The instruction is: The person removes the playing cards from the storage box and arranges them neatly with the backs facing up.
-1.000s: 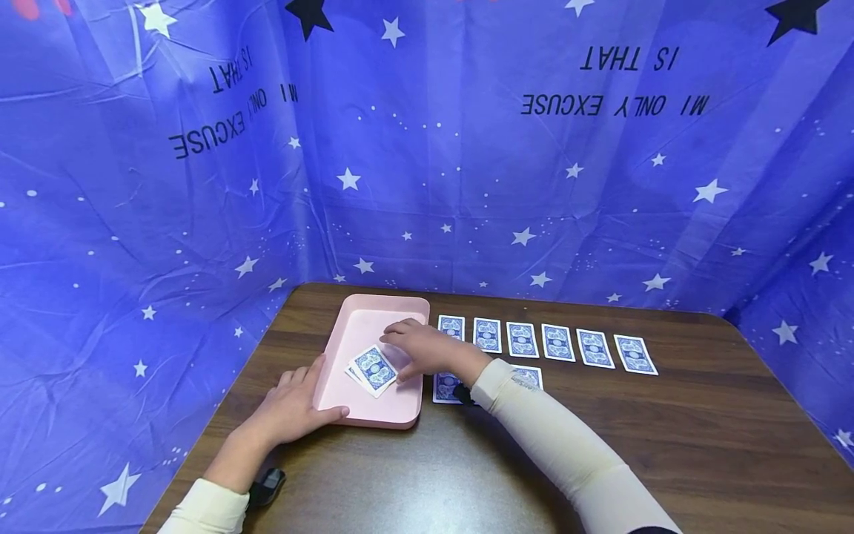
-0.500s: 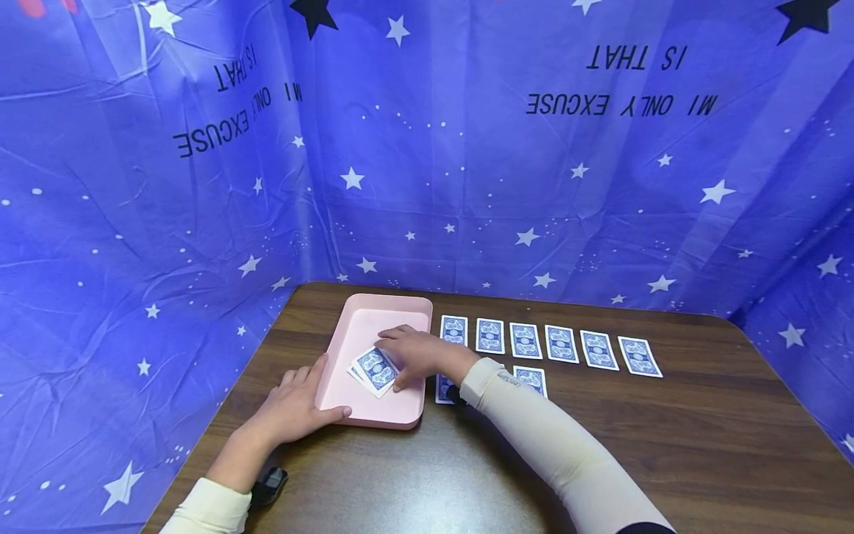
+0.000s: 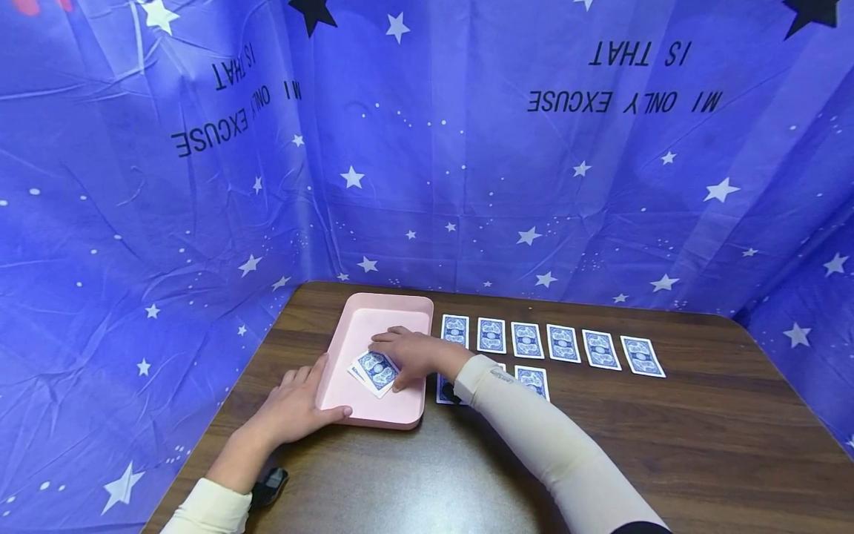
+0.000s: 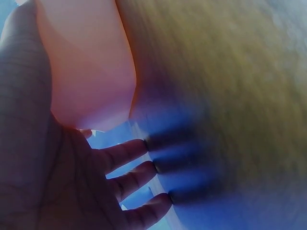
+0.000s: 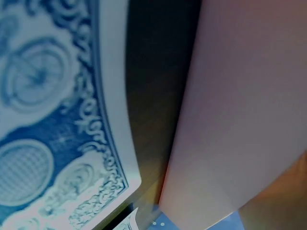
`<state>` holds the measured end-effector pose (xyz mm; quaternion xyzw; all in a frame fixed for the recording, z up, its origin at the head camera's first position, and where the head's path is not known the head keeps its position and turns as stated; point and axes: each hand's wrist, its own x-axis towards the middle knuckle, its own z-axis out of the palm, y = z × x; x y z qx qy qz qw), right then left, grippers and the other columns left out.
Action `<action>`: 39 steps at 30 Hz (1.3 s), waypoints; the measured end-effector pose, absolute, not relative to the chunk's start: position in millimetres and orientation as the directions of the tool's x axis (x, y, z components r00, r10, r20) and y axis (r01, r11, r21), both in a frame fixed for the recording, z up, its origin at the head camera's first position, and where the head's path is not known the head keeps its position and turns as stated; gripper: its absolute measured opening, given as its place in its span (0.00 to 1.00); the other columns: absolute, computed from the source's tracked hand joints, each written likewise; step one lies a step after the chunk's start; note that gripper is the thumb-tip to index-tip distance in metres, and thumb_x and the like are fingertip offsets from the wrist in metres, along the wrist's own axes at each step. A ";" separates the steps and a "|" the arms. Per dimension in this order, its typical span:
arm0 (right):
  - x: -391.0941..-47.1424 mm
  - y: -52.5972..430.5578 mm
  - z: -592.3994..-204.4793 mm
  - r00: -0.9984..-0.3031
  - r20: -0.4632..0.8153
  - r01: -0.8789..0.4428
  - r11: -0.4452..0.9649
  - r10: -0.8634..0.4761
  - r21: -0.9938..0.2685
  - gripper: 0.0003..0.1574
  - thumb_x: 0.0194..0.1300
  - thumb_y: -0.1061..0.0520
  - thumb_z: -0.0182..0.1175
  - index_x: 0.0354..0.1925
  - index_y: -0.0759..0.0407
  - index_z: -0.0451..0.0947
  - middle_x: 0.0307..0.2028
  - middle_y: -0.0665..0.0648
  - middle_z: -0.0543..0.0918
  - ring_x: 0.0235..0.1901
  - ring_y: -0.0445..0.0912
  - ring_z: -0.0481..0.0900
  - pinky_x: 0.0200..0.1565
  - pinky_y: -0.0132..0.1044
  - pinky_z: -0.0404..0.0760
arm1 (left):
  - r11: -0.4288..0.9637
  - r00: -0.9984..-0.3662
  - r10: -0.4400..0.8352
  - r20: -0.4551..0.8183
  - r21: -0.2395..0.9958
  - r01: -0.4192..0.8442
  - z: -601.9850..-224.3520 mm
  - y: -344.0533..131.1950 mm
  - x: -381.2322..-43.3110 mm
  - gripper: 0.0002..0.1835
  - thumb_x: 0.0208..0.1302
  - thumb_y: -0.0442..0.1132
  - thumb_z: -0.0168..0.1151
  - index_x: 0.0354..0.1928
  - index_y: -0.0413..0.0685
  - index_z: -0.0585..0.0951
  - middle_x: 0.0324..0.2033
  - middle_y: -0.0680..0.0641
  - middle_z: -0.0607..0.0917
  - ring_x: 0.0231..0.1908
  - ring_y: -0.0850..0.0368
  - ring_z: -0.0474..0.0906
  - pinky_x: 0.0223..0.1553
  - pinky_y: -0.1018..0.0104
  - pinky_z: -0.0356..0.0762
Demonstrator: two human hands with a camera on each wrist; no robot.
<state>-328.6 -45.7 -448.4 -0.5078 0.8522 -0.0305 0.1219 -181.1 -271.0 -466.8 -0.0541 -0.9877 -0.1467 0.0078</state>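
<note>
A pink tray point(image 3: 357, 304) stands at the table's left, with a few overlapping blue-and-white playing cards point(image 3: 376, 373) lying face down in it. My right hand point(image 3: 415, 354) reaches over the tray's right wall, thumb and fingers at two edges of the top card, pinching it close over the tray floor. My left hand point(image 3: 293, 400) rests against the tray's near left corner, thumb along the front wall. In the left wrist view its fingers point(image 4: 129, 182) lie fairly straight beside the tray wall point(image 4: 91, 62). The right fingers are out of sight in the right wrist view.
Several face-down cards point(image 3: 527, 341) make a back row right of the tray. A shorter row in front, with a card point(image 3: 532, 381), is partly covered by the right forearm point(image 3: 534, 430). In the right wrist view a card point(image 5: 48, 120) lies beside the tray's outer wall point(image 5: 240, 105).
The right hand has moved slightly left and down onto the cards in the tray, its fingers now at their edges. The left hand has stayed at the tray.
</note>
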 end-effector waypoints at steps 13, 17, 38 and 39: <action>-331.2 -45.1 -447.9 -0.442 -0.183 -0.866 0.471 -0.878 -0.166 0.55 0.52 0.43 0.77 0.73 0.51 0.65 0.70 0.51 0.67 0.71 0.50 0.57 0.70 0.40 0.55 | 0.951 -0.994 0.103 0.025 0.290 0.106 -465.1 -269.3 -181.7 0.62 0.53 0.76 0.60 0.75 0.35 0.54 0.61 0.29 0.72 0.60 0.30 0.66 0.52 0.31 0.68; -330.9 -43.7 -449.2 -0.444 -0.165 -0.870 0.468 -0.881 -0.157 0.55 0.52 0.42 0.77 0.73 0.52 0.64 0.70 0.51 0.67 0.71 0.51 0.58 0.70 0.40 0.55 | 0.950 -0.995 0.101 0.024 0.295 0.103 -465.3 -269.4 -181.4 0.62 0.53 0.75 0.61 0.75 0.36 0.54 0.61 0.29 0.72 0.60 0.30 0.66 0.51 0.31 0.68; -326.9 -25.0 -438.9 -0.494 -0.040 -0.843 0.489 -0.869 -0.221 0.61 0.46 0.40 0.78 0.72 0.57 0.64 0.69 0.55 0.68 0.70 0.52 0.59 0.71 0.42 0.54 | 0.950 -0.994 0.101 0.029 0.294 0.105 -464.6 -269.8 -180.5 0.62 0.53 0.75 0.61 0.75 0.34 0.55 0.62 0.28 0.71 0.59 0.30 0.67 0.51 0.30 0.67; -326.0 -23.5 -437.4 -0.497 -0.031 -0.842 0.491 -0.867 -0.225 0.61 0.46 0.40 0.78 0.72 0.57 0.64 0.69 0.56 0.68 0.70 0.52 0.59 0.71 0.42 0.54 | 0.950 -0.994 0.102 0.031 0.293 0.107 -464.7 -269.9 -180.3 0.62 0.53 0.75 0.61 0.75 0.34 0.55 0.61 0.28 0.71 0.59 0.30 0.67 0.51 0.30 0.68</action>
